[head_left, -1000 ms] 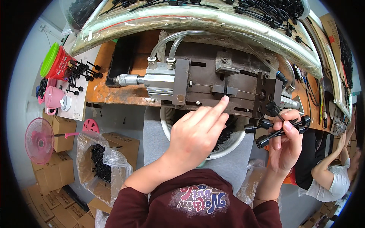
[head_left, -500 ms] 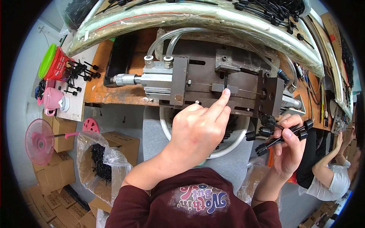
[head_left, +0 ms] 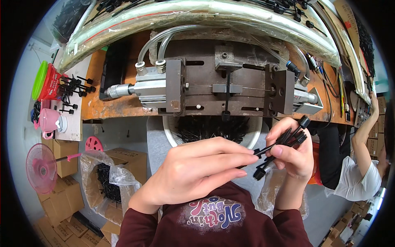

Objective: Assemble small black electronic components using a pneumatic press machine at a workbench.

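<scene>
1. Right hand: clamped on a bundle of black rods, knobbed ends fanned out. Risk, as I judge it from my remote seat: a loose thumb hold, with the rods crossing, could let one slip.
2. Left hand: fingers together, tips at the bundle's left end. I cannot tell whether they pinch a rod. Risk: drawing one crossed rod could drag its neighbours out too, knobs catching.
3. Single black rod: lies across the grey block in the fixture, knob at the front edge. Risk: a brush from either hand could knock it askew or off the front.
4. White basket: below the fixture's front edge, holding black pieces. A dropped rod would, I think, be hard to pick out there.
5. Thin metal rods: one either side of the block; in the way of any sideways reach.
6. Left cylinder and perforated plate: hem the fixture in at both ends.
7. Clear hoses: arch behind the left cylinder.
8. Plastic-wrapped ledge: bars the far side, more rods on top.
9. Outer items: pink fan, left; co-worker, right, well apart.
</scene>
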Demonstrator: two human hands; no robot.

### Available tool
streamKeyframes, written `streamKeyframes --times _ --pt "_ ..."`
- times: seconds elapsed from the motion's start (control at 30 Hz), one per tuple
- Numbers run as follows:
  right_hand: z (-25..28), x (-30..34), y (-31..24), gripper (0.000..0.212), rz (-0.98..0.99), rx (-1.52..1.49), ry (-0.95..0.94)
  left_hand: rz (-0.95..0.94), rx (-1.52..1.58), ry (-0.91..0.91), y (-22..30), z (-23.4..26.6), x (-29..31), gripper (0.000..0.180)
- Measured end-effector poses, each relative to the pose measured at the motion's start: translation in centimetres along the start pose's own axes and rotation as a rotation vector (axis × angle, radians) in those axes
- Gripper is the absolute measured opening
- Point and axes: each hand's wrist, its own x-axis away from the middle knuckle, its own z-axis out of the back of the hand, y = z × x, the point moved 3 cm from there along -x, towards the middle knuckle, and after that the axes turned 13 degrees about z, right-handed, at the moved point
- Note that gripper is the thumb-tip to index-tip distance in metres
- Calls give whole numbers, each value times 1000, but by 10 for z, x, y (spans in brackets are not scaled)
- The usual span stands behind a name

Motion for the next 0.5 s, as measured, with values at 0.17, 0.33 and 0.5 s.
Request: streamKeyframes --times 0.17,0.33,0.5 --pt "7 -5 -3 33 97 -19 41 -14 -60 92 3 10 6 34" --pt "14 -5 -4 14 188 -12 194 -86 -282 363 -17 4 -2 34" --pt "5 -6 -3 16 221 -79 88 -155 -724 371 -32 -8 -16 28"
